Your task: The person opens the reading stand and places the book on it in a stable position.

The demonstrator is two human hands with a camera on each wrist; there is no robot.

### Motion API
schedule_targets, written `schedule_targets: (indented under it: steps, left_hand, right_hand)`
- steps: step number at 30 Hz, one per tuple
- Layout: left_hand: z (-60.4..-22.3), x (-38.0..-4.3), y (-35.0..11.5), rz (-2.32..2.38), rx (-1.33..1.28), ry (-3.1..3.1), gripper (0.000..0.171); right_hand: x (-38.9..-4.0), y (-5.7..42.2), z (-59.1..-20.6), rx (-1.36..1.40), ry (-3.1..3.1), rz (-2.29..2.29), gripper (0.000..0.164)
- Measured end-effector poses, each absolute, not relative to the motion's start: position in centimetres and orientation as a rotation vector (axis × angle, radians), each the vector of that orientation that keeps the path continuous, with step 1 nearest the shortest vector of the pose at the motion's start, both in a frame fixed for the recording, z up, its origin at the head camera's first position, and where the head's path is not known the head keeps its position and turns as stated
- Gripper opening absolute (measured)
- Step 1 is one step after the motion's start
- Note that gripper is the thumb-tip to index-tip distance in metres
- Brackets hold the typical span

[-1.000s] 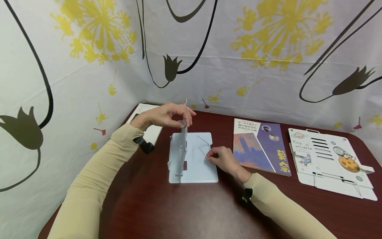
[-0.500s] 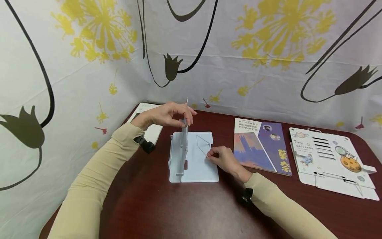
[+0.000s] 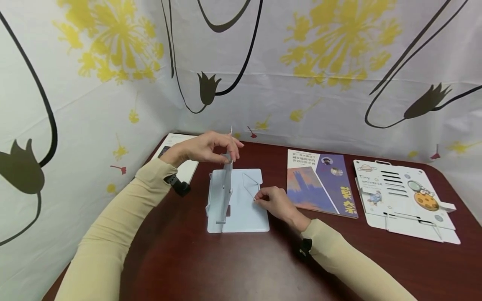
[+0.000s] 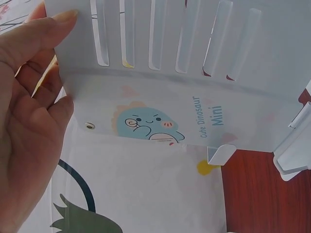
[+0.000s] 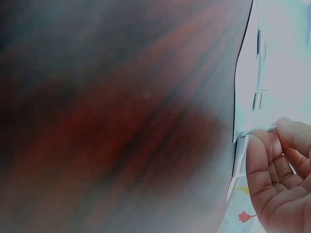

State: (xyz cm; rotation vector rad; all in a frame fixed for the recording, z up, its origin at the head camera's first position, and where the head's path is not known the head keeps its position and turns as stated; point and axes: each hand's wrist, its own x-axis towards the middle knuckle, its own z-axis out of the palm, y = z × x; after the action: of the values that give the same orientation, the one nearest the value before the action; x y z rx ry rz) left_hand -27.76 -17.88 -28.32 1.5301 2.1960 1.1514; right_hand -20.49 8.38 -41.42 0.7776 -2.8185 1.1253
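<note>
Broad stretch of dark red surface (image 3: 226, 267) on the near side of the pale blue stand (image 3: 238, 200), at the middle of the scene. Narrow gap between the right edge of its flat base plate (image 3: 246, 220) and the purple book (image 3: 321, 184), with the right hand (image 3: 276, 202) reaching in across it. More wood to the left, partly under the left sleeve (image 3: 109, 234).

Pinches the top of the upright raised panel (image 3: 227, 184) with the left hand (image 3: 214, 147), thumb on one face, other fingers behind. Pinches the thin wire support (image 5: 250, 131) between thumb and fingers of the right hand, over the base plate's right part.

From the head, panel nearly edge-on. From the left wrist, its long slots (image 4: 155, 39), dinosaur print (image 4: 148, 124) and blue lettering in full sight. From the right wrist, wire end close up, but surface blurred and stand washed out by glare.

To the right, past the purple book, white stand (image 3: 406, 200) with space drawings and a tab jutting rightward. At far left, white book (image 3: 186, 171), partly covered by the left hand. Close behind the far edge, flower-printed white cloth (image 3: 260, 100), also hanging along the left side.
</note>
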Motion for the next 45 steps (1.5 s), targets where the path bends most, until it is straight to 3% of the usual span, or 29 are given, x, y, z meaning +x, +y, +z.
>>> schedule_targets:
  steps: [15,31,45]
  left_hand:
    - [-28.2,-28.3,-16.7,1.117,1.676,2.162,0.011]
    - [-28.3,-26.4,-16.4,1.104,1.709,2.065,0.011]
    - [-28.5,-26.1,-16.0,1.094,1.794,1.993,0.016]
  right_hand:
    - [-19.8,8.7,-40.9,0.733,-2.862,1.170,0.004]
    - [-16.8,8.9,-40.9,0.891,-2.867,1.200,0.005]
    - [-16.4,8.1,-41.1,0.949,-2.883,1.195,0.005]
